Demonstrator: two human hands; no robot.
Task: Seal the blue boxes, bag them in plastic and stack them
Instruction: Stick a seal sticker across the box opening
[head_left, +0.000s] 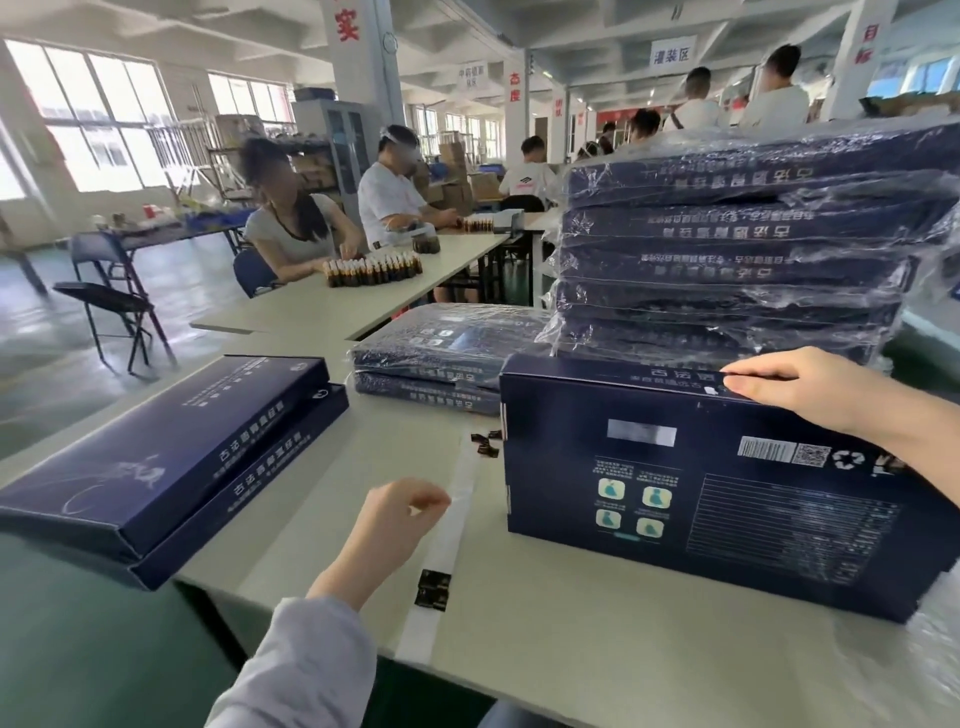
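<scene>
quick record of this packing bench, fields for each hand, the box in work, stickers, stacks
right hand: grips the top edge of the blue box
blue box: stands on edge on the table, not bagged
left hand: pinches the sticker strip
dark stickers: on the strip's near part
unbagged boxes: two, stacked at left
tall stack: bagged, behind the blue box
low stack: two bagged, left of it
</scene>
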